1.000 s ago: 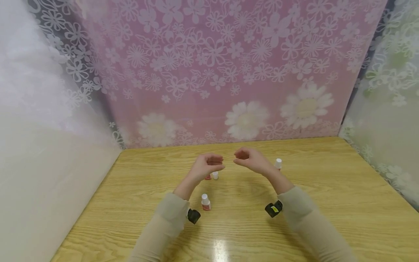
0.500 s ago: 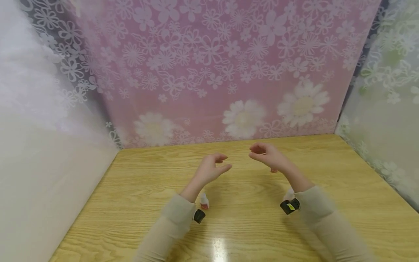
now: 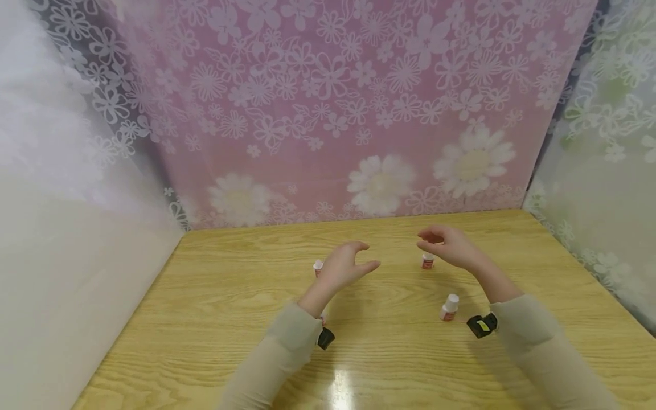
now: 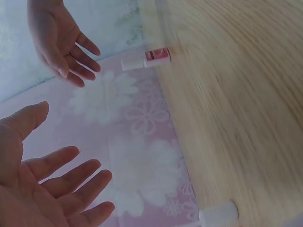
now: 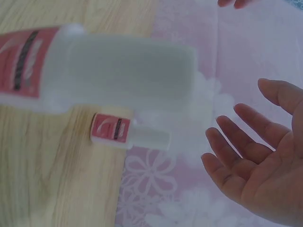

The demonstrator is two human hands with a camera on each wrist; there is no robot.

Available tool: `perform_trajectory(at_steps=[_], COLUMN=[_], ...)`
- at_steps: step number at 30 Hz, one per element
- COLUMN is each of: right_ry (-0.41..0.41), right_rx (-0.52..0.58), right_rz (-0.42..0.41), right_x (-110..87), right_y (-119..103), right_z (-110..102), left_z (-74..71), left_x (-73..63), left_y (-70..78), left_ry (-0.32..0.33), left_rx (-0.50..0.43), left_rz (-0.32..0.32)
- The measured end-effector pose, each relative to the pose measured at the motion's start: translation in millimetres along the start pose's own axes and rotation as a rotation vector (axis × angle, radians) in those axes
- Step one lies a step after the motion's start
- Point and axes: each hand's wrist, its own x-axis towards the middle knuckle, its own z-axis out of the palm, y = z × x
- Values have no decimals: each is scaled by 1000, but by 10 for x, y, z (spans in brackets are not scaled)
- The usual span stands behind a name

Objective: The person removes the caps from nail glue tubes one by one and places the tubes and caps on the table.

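Above the table my left hand [image 3: 342, 265] is held with thumb and fingers spread apart, holding nothing. Its back partly covers a small white-capped bottle with a red label [image 3: 318, 268]. Behind my left wrist shows a sliver of another bottle [image 3: 323, 319]. My right hand [image 3: 451, 246] hovers farther right, fingers relaxed, and touches nothing. Close below it stands a similar bottle [image 3: 427, 261], and nearer the front is one more bottle [image 3: 449, 307]. The right wrist view shows this near bottle [image 5: 128, 71] large. At the left wrist view's bottom edge is a white cylindrical piece [image 4: 218, 215].
The wooden table [image 3: 384, 353] meets a pink flowered sheet [image 3: 307, 171] at the back. Pale sheets enclose the left side [image 3: 92, 228] and the right side [image 3: 605, 199]. A dark wrist camera [image 3: 482, 326] is strapped at the right cuff.
Both hands have moved right, the right one farther, so the gap between them has widened. The bottle near the right wrist has come into view from behind the forearm.
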Motion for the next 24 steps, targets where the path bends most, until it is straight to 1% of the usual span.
perform_trajectory(at_steps=[4, 8, 13, 15, 18, 20, 22, 24], right_ry=[4, 16, 35, 37, 45, 56, 68, 79], right_rx=[-27, -26, -42, -50, -54, -54, -48, -40], right_rz=[8, 25, 60, 71, 83, 92, 102, 112], right_x=[-45, -92, -129, -131, -123, -113, -101, -92], right_y=[99, 169, 236, 262, 310, 347, 392, 439], right_z=[-19, -55, -97, -102, -95, -82, -66, -46], left_z=[81, 183, 354, 425, 509, 555, 594, 640], left_x=[37, 81, 168, 219, 308, 377, 442, 506], left_y=[90, 175, 283, 317, 353, 358, 361, 364], left_ry=[-6, 9, 33, 38, 44, 54, 62, 66], left_rx=[21, 6, -72, -101, -132, -155, -206, -260], left_rz=[9, -8, -20, -17, -29, -54, -85, -102])
